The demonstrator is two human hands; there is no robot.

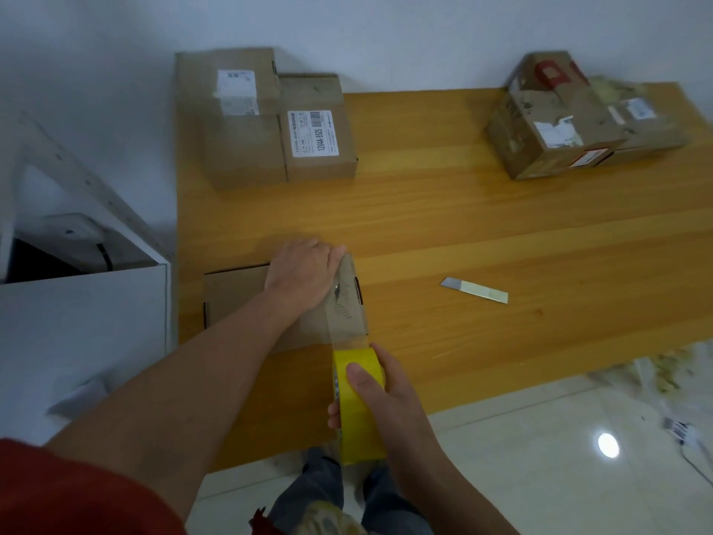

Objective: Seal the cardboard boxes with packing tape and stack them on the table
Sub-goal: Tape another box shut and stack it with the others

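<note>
1. At the far left I see a white cabinet point(85, 322). Its top is open and dark inside, and I cannot make out what it holds.
2. At the back left corner of the table point(463, 225) two sealed boxes stand touching: a taller box point(239, 148) and a labelled box point(318, 144). The print on the labels is mostly too small for me to read.
3. Near the front left edge lies the flat box point(235, 299), the one being taped. The forearm covers a part of its top.
4. The left hand point(301, 272) lies palm down on this box and presses on the far end of the tape. Its fingers bend over the far edge and the tips are hidden, so I cannot tell if they grip.
5. A clear tape strip point(347, 310) runs from under this hand, along the right side of the box top, to the roll.
6. The right hand point(397, 403) is clamped on the yellow tape roll point(360, 418), with the thumb on its outer face, just off the table's front edge.
7. A blade point(476, 290) lies alone on the wood.
8. At the back right sits a worn box point(578, 121), blurred, with torn labels.
</note>
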